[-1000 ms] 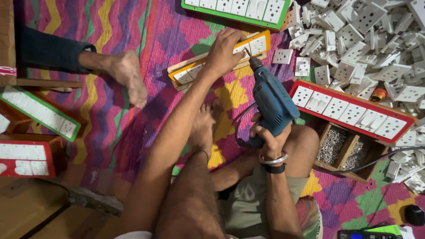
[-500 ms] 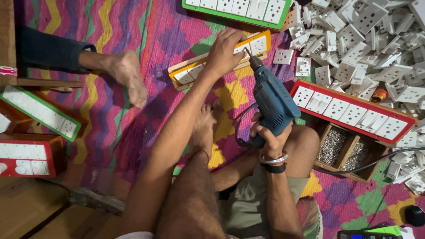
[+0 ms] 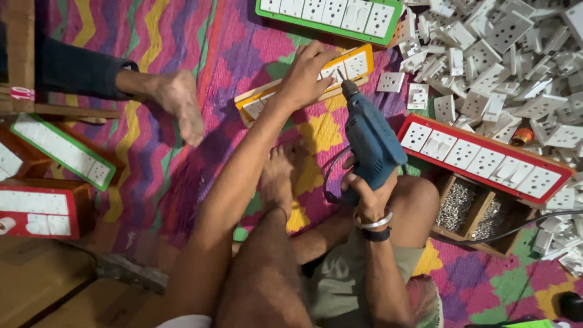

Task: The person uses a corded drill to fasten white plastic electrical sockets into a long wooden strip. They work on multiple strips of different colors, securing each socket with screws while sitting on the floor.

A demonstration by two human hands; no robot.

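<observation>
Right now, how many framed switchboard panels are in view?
5: green-framed at top, orange-framed under the left hand, red-framed at right, green-framed at left, red-framed lower left. Others may be hidden.

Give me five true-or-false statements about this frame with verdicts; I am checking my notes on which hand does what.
1. The right hand grips a blue power drill. True.
2. The left hand presses on a red-framed socket board. False: it presses on the yellow-framed socket board; the red-framed socket board lies untouched to the right.
3. The drill tip points at the yellow-framed board. True.
4. The wooden box of screws sits left of the person's knees. False: it sits to the right, beside the red-framed board.
5. The pile of loose white socket plates lies at upper right. True.
</observation>
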